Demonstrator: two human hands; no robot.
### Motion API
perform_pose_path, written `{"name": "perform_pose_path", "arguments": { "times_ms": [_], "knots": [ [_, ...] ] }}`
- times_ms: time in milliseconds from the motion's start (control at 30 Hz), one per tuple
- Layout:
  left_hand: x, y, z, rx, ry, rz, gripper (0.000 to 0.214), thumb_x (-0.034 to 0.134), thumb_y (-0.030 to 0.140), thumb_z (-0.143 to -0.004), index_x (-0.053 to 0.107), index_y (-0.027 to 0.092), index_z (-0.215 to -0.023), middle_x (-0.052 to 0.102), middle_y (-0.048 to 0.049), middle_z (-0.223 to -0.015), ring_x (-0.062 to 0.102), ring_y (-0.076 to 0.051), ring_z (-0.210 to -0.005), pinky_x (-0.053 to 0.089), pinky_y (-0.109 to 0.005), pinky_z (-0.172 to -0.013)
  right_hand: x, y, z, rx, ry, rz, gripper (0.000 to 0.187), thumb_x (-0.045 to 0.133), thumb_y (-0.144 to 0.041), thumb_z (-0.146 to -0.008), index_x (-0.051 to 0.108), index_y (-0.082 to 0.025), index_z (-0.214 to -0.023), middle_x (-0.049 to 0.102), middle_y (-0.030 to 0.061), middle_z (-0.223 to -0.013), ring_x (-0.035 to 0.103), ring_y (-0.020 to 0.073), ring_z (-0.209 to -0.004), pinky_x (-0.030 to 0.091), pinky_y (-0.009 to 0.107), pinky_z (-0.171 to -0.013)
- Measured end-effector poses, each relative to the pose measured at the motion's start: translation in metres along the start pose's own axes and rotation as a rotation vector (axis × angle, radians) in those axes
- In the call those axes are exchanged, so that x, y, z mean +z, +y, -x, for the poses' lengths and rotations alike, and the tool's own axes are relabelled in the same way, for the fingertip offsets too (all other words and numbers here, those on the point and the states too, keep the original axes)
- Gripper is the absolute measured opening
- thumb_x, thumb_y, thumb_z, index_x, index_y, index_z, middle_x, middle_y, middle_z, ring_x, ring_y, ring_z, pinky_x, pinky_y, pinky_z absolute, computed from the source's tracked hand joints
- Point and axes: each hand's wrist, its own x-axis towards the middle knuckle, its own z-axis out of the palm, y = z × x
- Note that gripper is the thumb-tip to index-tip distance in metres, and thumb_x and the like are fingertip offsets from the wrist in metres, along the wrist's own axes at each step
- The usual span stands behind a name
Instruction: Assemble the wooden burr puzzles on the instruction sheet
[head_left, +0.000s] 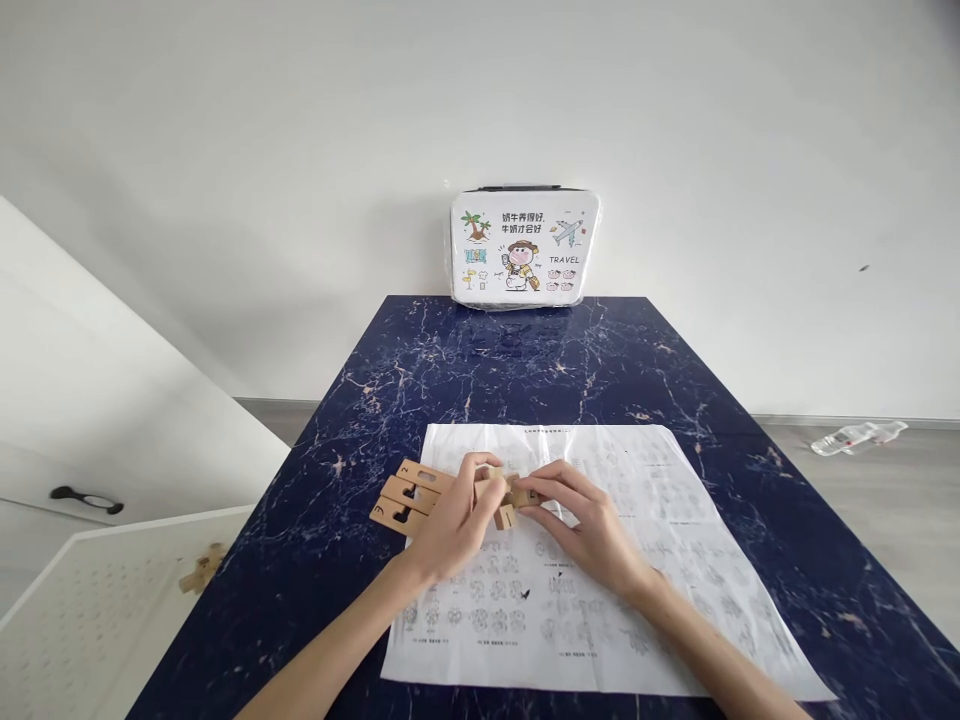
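Between my two hands is a small wooden interlocking puzzle (505, 516) made of pale blocks, one end marked with a dark stroke. My left hand (457, 515) grips its left side, thumb on top and fingers curled behind. From the right, my right hand (581, 515) pinches a block that sticks out. Both hands are above a creased white instruction sheet (622, 640) printed with diagrams. Beside my left hand lie flat wooden pieces (397, 512) with cut-out slots and numbers, partly covered by that hand.
A white case (525, 245) with cartoon prints stands against the wall at the far edge of the blue marbled table (510, 375). At the lower left, more wooden pieces (202, 568) lie on a white perforated surface (97, 600). Clear plastic packaging (859, 437) is on the floor at right.
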Motion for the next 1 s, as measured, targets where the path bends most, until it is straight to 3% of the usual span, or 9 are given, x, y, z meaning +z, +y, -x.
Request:
{"name": "perform_pose_path", "arguments": {
  "times_ms": [100, 167, 267, 467, 633, 733, 900, 1000],
  "knots": [
    [-0.001, 0.0, 0.0, 0.021, -0.082, 0.06, 0.058, 0.075, 0.045, -0.094, 0.042, 0.027, -0.139, 0.063, -0.0014, -0.101, 0.064, -0.019, -0.082, 0.054, -0.031, -0.069, -0.003, 0.002, -0.002, 0.002, 0.002, 0.007, 0.033, 0.058, -0.022, -0.11, 0.067, -0.033, -0.14, 0.066, 0.009, -0.117, 0.071, 0.0257, -0.1, 0.065, 0.044, -0.084],
    [-0.001, -0.001, -0.001, 0.056, -0.056, 0.026, 0.062, 0.083, 0.038, -0.087, 0.047, 0.028, -0.136, 0.066, -0.0047, -0.115, 0.068, -0.022, -0.094, 0.058, -0.034, -0.077, -0.004, 0.003, -0.002, 0.01, 0.006, -0.001, 0.034, 0.058, -0.021, -0.109, 0.068, -0.033, -0.139, 0.066, 0.0089, -0.117, 0.071, 0.0251, -0.099, 0.064, 0.044, -0.084],
    [-0.001, -0.006, -0.005, 0.076, -0.009, -0.088, 0.057, 0.086, 0.039, -0.085, 0.056, 0.028, -0.133, 0.071, -0.0032, -0.109, 0.07, -0.022, -0.091, 0.059, -0.035, -0.079, -0.005, 0.003, -0.002, 0.023, 0.0, -0.021, 0.032, 0.059, -0.021, -0.109, 0.068, -0.032, -0.138, 0.066, 0.0082, -0.114, 0.071, 0.0238, -0.096, 0.064, 0.043, -0.083],
    [-0.003, -0.012, -0.007, 0.131, 0.003, -0.29, 0.068, 0.09, 0.049, -0.077, 0.064, 0.026, -0.136, 0.074, -0.0019, -0.097, 0.065, -0.019, -0.074, 0.055, -0.033, -0.069, -0.004, 0.0, 0.002, 0.002, -0.042, -0.022, 0.031, 0.059, -0.023, -0.109, 0.068, -0.033, -0.138, 0.068, 0.0077, -0.111, 0.07, 0.0237, -0.093, 0.063, 0.04, -0.078],
    [-0.001, -0.012, -0.005, 0.195, 0.031, -0.362, 0.07, 0.091, 0.054, -0.074, 0.068, 0.026, -0.135, 0.069, -0.0044, -0.104, 0.067, -0.024, -0.086, 0.058, -0.04, -0.078, -0.003, -0.004, 0.003, 0.027, -0.059, -0.042, 0.03, 0.06, -0.025, -0.109, 0.07, -0.035, -0.136, 0.069, 0.007, -0.111, 0.071, 0.0235, -0.093, 0.063, 0.04, -0.078],
    [0.0, -0.009, -0.005, 0.192, 0.004, -0.274, 0.068, 0.089, 0.051, -0.076, 0.066, 0.028, -0.136, 0.067, -0.0056, -0.114, 0.065, -0.021, -0.084, 0.057, -0.035, -0.072, -0.004, -0.007, 0.001, 0.049, -0.048, -0.065, 0.03, 0.063, -0.027, -0.108, 0.07, -0.036, -0.135, 0.069, 0.0057, -0.106, 0.07, 0.0231, -0.091, 0.064, 0.04, -0.077],
    [0.001, -0.002, -0.005, 0.083, -0.087, -0.008, 0.055, 0.085, 0.037, -0.082, 0.065, 0.026, -0.132, 0.066, 0.003, -0.083, 0.056, -0.013, -0.061, 0.049, -0.026, -0.055, -0.007, -0.002, -0.004, 0.07, -0.012, -0.069, 0.027, 0.062, -0.034, -0.108, 0.067, -0.032, -0.135, 0.065, 0.0101, -0.128, 0.067, 0.029, -0.116, 0.061, 0.048, -0.097],
    [0.001, 0.0, -0.005, 0.075, -0.076, 0.085, 0.051, 0.084, 0.035, -0.083, 0.065, 0.027, -0.129, 0.064, 0.0024, -0.086, 0.058, -0.013, -0.066, 0.052, -0.026, -0.059, -0.007, 0.005, -0.003, 0.088, -0.052, -0.004, 0.032, 0.056, -0.037, -0.11, 0.06, -0.029, -0.141, 0.064, 0.0121, -0.131, 0.066, 0.0286, -0.114, 0.059, 0.049, -0.098]
  ]
}}
